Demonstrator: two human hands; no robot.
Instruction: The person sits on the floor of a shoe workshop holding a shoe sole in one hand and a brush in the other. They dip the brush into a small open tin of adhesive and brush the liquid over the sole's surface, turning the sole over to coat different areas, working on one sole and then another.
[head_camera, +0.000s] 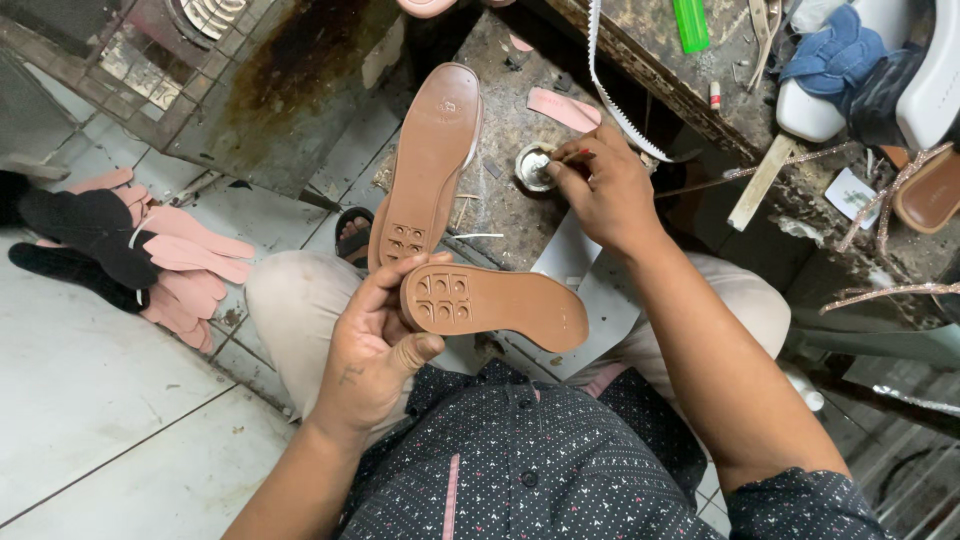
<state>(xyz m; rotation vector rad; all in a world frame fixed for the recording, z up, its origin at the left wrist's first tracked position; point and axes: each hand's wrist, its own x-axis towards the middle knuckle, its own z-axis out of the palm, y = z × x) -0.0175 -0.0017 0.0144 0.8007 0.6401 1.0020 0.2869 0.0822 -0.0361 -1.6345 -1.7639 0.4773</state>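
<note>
Fingers (395, 290) gripping brown sole (500, 305), brush tip hidden

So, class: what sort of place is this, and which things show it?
Most likely a small shoemaking workshop. The left hand holds a brown sole, the right hand dips a brush into a small tin, and pink insoles lie piled on the floor.
</note>
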